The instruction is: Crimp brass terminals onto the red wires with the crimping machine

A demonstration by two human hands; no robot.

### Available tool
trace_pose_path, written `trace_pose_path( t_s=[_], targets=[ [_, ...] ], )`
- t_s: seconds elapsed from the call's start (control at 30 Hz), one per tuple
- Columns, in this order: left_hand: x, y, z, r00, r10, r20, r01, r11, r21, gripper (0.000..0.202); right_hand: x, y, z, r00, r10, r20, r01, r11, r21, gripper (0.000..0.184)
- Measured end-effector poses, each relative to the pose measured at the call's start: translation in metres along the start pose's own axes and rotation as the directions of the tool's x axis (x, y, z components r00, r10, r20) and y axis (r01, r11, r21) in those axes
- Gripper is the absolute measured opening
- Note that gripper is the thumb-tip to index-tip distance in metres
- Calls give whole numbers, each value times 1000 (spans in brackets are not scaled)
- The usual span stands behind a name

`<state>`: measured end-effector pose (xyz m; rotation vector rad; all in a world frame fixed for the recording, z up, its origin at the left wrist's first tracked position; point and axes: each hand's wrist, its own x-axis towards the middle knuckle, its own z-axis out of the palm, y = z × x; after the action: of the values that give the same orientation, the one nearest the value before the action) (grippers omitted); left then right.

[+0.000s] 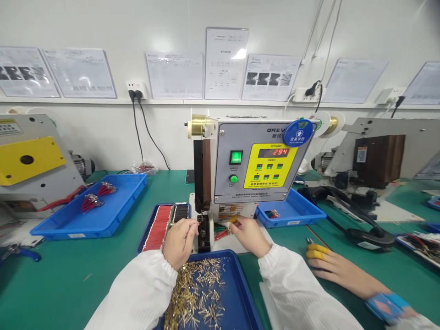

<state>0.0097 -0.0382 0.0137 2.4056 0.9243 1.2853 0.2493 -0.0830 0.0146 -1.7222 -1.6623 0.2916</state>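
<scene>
My left hand is closed in a pinch just left of the black crimping head of a bench machine. Whatever its fingertips hold is too small to make out. To the right of the head, my right hand has its fingers pressed together, with yellow finger cots on them. A bundle of red and green wires lies at its fingertips; whether they grip it is unclear. Below both hands, a dark blue tray holds many loose brass terminals. Red wires and black wires lie in rows beside my left hand.
A co-worker's hand with yellow finger cots rests at the right. Blue trays with wire bundles stand left and right. A black headband device lies on the green table. Blue-handled pliers lie far left. Other machines flank mine.
</scene>
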Motion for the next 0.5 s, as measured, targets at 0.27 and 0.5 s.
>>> trace_pose_path(
  t_s=[0.27,0.5],
  targets=[
    [2,4,1,997,70,41,-72,995,71,21,-19,-30,23,977,-214,6,214,977,11,26],
    [13,-49,-22,957,-265,-114,286,925,249,19,-30,-44,18,905,-306,296,341,937,-77,26]
  ],
)
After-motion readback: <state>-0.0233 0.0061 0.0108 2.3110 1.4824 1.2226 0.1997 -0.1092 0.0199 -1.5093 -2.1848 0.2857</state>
